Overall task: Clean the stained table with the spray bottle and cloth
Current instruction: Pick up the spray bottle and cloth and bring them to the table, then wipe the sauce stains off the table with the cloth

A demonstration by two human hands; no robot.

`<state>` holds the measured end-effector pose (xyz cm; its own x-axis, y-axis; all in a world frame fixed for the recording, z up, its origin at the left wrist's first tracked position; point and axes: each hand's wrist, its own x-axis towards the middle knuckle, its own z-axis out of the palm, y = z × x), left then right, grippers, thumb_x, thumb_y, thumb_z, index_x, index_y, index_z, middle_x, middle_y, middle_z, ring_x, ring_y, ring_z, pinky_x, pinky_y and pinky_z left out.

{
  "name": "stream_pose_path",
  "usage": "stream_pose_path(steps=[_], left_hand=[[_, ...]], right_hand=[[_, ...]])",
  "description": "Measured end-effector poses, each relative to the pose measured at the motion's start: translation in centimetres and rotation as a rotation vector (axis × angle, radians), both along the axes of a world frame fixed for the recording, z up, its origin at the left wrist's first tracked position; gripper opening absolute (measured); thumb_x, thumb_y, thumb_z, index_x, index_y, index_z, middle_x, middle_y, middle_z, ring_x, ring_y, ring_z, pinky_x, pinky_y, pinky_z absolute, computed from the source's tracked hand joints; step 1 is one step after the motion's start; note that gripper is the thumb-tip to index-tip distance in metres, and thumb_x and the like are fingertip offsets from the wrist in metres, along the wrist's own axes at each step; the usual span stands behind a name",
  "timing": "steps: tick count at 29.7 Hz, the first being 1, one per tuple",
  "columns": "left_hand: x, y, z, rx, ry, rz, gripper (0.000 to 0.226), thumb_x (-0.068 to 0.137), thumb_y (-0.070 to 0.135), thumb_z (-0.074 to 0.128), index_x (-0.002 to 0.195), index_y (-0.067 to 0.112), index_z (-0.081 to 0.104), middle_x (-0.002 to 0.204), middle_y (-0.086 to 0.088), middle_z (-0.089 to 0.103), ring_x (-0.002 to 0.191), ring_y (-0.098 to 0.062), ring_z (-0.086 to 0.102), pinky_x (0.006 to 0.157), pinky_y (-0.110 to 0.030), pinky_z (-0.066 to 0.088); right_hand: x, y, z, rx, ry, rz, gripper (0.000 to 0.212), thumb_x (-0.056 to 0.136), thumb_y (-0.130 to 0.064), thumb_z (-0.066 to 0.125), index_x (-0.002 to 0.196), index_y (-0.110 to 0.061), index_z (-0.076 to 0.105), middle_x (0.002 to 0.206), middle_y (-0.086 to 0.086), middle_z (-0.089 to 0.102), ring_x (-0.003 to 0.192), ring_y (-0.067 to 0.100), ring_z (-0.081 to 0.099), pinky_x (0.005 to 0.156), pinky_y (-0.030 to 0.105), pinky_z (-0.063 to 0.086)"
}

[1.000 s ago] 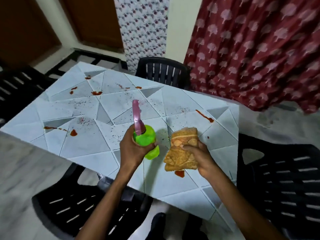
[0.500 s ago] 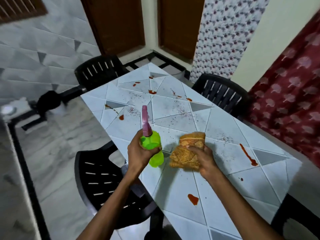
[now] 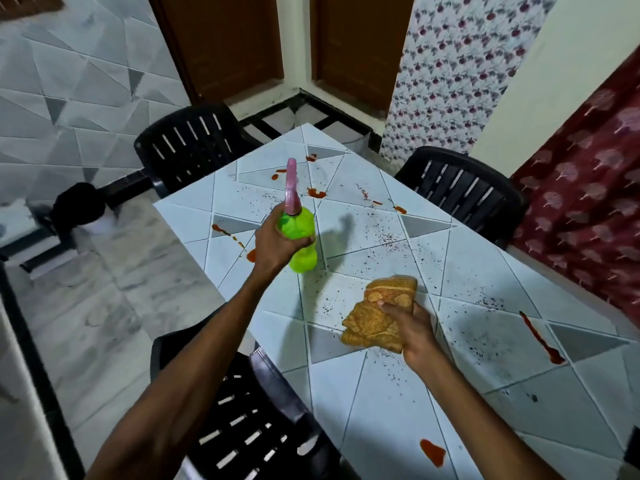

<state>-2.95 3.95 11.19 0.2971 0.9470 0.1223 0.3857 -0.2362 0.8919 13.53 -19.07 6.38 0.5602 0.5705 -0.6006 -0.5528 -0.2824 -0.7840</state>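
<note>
bottle [image 3: 300, 243] left of cloth [image 3: 379, 315], above table [image 3: 485, 271]

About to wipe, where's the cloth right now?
The cloth is in the right hand, low over the table, right of the spray bottle.

Green spray bottle [image 3: 300, 240] with pink nozzle is held upright above the red-stained, speckled desk [image 3: 491, 271]. Folded orange cloth [image 3: 379, 315] is held nearby.
</note>
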Motion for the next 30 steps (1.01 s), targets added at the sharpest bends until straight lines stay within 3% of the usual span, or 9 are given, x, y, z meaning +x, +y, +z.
stream_pose_path(steps=[4,15,18,20,22,24,26,28,30], left_hand=[[2.5,4.6,-0.5,-0.015,-0.021,-0.024,0.068,0.053,0.020,0.092,0.110,0.038,0.060,0.100,0.014,0.067,0.092,-0.010,0.063,0.082,-0.026,0.050],[4.7,6.8,-3.1,0.009,0.000,-0.178,0.073,0.059,0.015,0.090,0.116,0.041,0.053,0.106,0.026,0.060,0.102,-0.007,0.058,0.086,-0.023,0.047],[4.9,7.2,-3.4,-0.009,0.052,-0.173,0.079,0.060,0.015,0.090,0.126,0.031,0.050,0.115,0.017,0.059,0.106,-0.006,0.055,0.083,-0.020,0.045],[4.8,7.4,-4.1,-0.051,0.068,-0.146,0.095,0.058,0.018,0.092,0.138,0.021,0.041,0.131,0.004,0.055,0.118,-0.015,0.054,0.096,-0.033,0.050],[4.7,6.4,-4.9,-0.107,0.116,-0.059,0.111,0.062,0.022,0.090,0.151,0.014,0.025,0.148,-0.011,0.038,0.135,-0.028,0.042,0.111,-0.044,0.040],[4.7,3.2,-5.0,-0.102,0.112,0.099,0.096,0.074,0.016,0.081,0.150,0.008,0.023,0.148,-0.018,0.032,0.136,-0.036,0.037,0.113,-0.046,0.036],[4.6,-0.3,-4.7,-0.008,0.048,0.196,0.067,0.080,0.015,0.072,0.139,0.012,0.039,0.136,-0.013,0.042,0.124,-0.034,0.048,0.104,-0.049,0.044],[5.0,-3.9,-3.8,-0.027,-0.064,0.117,0.037,0.085,0.017,0.068,0.119,0.018,0.054,0.121,-0.004,0.055,0.110,-0.023,0.057,0.095,-0.047,0.050],[5.9,-7.0,-2.3,-0.171,-0.123,-0.104,0.016,0.091,0.022,0.067,0.106,0.019,0.063,0.109,0.003,0.066,0.101,-0.011,0.062,0.091,-0.041,0.052]], right_hand=[[0.7,2.0,-0.9,-0.039,-0.020,-0.013,0.041,0.076,-0.008,0.085,0.114,-0.012,0.071,0.104,0.013,0.077,0.094,0.035,0.075,0.079,0.062,0.059],[2.7,2.1,-1.6,-0.017,-0.043,-0.030,0.036,0.078,-0.009,0.082,0.113,-0.014,0.072,0.105,0.012,0.078,0.099,0.035,0.074,0.086,0.060,0.058],[3.0,1.9,-1.4,-0.014,-0.048,-0.017,0.036,0.078,-0.008,0.082,0.112,-0.013,0.072,0.105,0.012,0.078,0.099,0.035,0.074,0.087,0.060,0.057],[3.2,1.8,-1.2,-0.001,-0.048,-0.003,0.034,0.080,-0.005,0.080,0.112,-0.011,0.072,0.105,0.014,0.077,0.100,0.036,0.073,0.089,0.060,0.057],[3.2,1.4,-0.6,0.021,-0.067,0.036,0.031,0.082,-0.002,0.076,0.112,-0.011,0.072,0.106,0.014,0.077,0.100,0.036,0.073,0.091,0.058,0.057],[3.4,0.7,0.3,0.049,-0.100,0.103,0.031,0.084,-0.001,0.074,0.113,-0.011,0.072,0.107,0.013,0.077,0.101,0.034,0.073,0.092,0.054,0.057],[3.9,-0.1,1.1,0.062,-0.139,0.189,0.033,0.082,-0.002,0.076,0.114,-0.011,0.072,0.106,0.012,0.077,0.100,0.033,0.074,0.093,0.053,0.057],[4.7,-1.4,2.1,0.052,-0.193,0.302,0.037,0.079,-0.005,0.081,0.114,-0.011,0.071,0.106,0.010,0.078,0.099,0.031,0.074,0.094,0.053,0.057],[5.4,-2.6,3.1,0.044,-0.238,0.415,0.040,0.076,-0.007,0.085,0.113,-0.012,0.071,0.104,0.006,0.079,0.098,0.027,0.075,0.090,0.044,0.060]])
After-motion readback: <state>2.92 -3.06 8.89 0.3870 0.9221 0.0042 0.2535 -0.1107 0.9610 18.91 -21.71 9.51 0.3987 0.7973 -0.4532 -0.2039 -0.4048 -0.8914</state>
